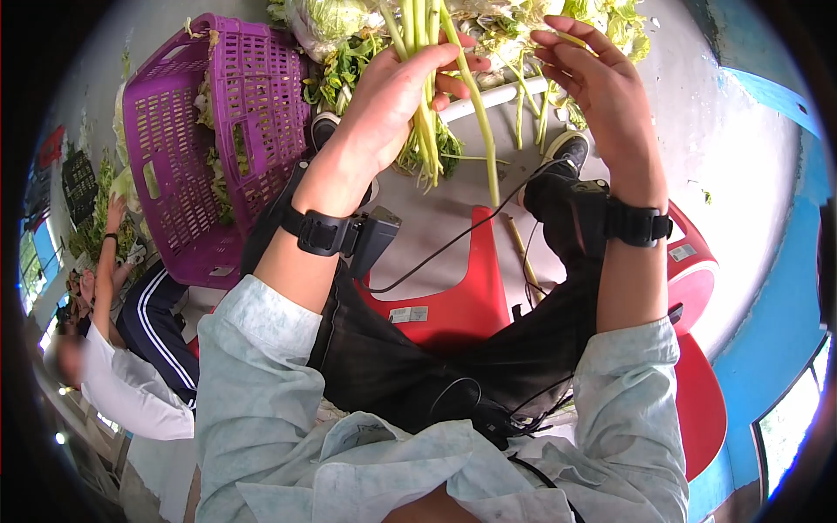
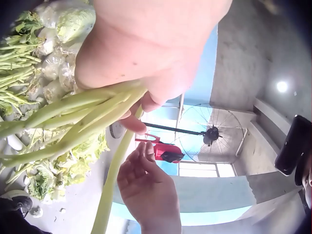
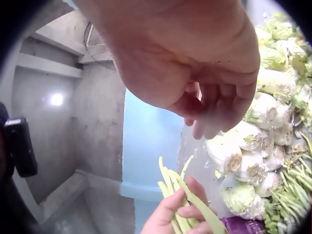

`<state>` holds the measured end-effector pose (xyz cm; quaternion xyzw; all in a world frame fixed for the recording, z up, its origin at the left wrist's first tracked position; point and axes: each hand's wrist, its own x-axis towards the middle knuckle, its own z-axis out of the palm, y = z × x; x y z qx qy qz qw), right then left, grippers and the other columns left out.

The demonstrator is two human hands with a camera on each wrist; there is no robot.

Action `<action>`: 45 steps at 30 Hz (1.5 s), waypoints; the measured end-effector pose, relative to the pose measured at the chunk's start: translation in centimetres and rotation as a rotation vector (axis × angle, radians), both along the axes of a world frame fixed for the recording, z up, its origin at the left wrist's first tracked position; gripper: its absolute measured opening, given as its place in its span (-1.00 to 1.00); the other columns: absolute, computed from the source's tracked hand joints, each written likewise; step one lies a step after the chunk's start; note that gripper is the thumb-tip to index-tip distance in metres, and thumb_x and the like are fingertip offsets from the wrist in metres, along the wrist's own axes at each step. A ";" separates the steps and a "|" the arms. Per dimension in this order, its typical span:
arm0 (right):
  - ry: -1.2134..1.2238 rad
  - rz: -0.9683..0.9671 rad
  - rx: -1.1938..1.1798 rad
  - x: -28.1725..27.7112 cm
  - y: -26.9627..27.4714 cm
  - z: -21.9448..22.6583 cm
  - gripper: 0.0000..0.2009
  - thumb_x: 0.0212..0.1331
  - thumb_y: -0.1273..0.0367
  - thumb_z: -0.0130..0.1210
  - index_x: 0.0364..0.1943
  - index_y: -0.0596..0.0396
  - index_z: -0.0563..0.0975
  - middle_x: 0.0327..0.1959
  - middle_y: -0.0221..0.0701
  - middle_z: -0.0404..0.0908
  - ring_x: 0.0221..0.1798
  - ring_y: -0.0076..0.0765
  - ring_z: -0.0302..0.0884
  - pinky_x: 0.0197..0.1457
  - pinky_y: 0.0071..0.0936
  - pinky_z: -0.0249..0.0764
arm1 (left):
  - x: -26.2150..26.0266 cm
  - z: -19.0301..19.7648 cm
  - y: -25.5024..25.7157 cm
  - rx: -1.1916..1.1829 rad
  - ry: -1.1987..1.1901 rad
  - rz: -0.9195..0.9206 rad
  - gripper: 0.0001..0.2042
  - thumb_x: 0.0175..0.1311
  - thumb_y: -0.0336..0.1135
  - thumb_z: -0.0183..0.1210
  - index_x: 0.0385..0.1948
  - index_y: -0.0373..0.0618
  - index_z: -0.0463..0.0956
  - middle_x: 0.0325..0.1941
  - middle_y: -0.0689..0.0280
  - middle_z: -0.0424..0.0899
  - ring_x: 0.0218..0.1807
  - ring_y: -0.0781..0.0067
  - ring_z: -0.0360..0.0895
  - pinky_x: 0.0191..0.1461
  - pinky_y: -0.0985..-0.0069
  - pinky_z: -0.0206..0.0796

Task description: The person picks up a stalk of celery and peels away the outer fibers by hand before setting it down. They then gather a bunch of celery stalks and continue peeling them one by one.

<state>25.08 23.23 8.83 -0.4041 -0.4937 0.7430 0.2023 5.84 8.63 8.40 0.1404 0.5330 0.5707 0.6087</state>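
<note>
In the head view my left hand grips a bunch of long pale-green leafy-vegetable stalks at the top centre. One longer stalk slants away from the bunch beside its fingertips. The left wrist view shows the stalks passing under the palm. Apart from the bunch, my right hand is raised with bent fingers. A thin yellow strip shows between those fingers in the head view; I cannot tell whether they pinch it. The right wrist view shows the curled fingers over the bunch.
A purple crate stands tilted at the left. Cabbages and loose greens lie on the floor ahead. Between the legs is a red stool; a cable crosses there. Another person sits at the far left.
</note>
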 end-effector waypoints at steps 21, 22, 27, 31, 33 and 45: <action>-0.811 0.287 0.693 2.1 0.0 -1.9 -0.55 0.23 0.26 0.19 0.20 0.11 0.55 -0.03 -0.19 0.76 -0.01 -0.10 0.74 0.11 -0.25 0.59 | -1.1 -1.3 -0.1 -0.048 -0.181 0.164 -0.62 0.47 -0.26 0.14 0.23 -0.23 0.49 0.00 0.14 0.67 -0.15 0.48 0.56 -0.05 0.54 0.45; -0.830 0.266 0.764 2.5 0.1 -2.7 -0.57 0.24 0.26 0.19 0.19 0.07 0.56 -0.02 -0.19 0.76 0.00 -0.09 0.73 0.11 -0.25 0.58 | -1.0 -1.1 0.0 -0.047 -0.195 0.158 -0.62 0.48 -0.27 0.12 0.24 -0.24 0.48 0.00 0.14 0.67 -0.13 0.43 0.58 -0.01 0.51 0.47; -0.659 0.298 0.624 1.2 0.0 -1.8 -0.68 0.28 0.28 0.15 0.11 -0.06 0.63 -0.01 -0.25 0.76 -0.02 -0.12 0.74 0.09 -0.28 0.58 | -0.4 -0.7 0.2 -0.002 -0.220 0.107 -0.65 0.49 -0.30 0.09 0.20 -0.28 0.48 0.01 0.12 0.67 -0.01 0.25 0.66 0.17 0.38 0.51; -0.407 0.382 0.527 -0.9 -2.1 -0.5 -0.72 0.34 0.30 0.16 0.06 0.04 0.64 -0.13 -0.35 0.76 -0.10 -0.32 0.72 0.02 -0.40 0.59 | -0.1 -0.7 0.2 -0.022 -0.212 0.147 -0.72 0.49 -0.31 0.12 0.10 -0.26 0.51 -0.05 0.15 0.67 0.00 0.24 0.65 0.18 0.34 0.50; -0.301 0.439 0.457 -1.5 -2.7 -0.3 -0.72 0.34 0.29 0.19 0.05 0.08 0.63 -0.14 -0.34 0.76 -0.10 -0.37 0.71 0.02 -0.40 0.60 | 0.0 -1.2 0.1 -0.036 -0.187 0.161 -0.77 0.49 -0.30 0.14 0.03 -0.24 0.52 -0.09 0.17 0.66 0.01 0.24 0.65 0.20 0.32 0.49; -0.198 0.520 0.370 -1.8 -3.8 -0.3 -0.69 0.16 0.31 0.39 -0.08 0.15 0.62 -0.21 -0.30 0.75 -0.14 -0.35 0.73 0.02 -0.41 0.62 | 0.5 -2.1 0.1 0.116 -0.238 0.224 -0.79 0.50 -0.23 0.17 -0.10 -0.18 0.52 -0.14 0.23 0.62 0.06 0.22 0.59 0.27 0.22 0.41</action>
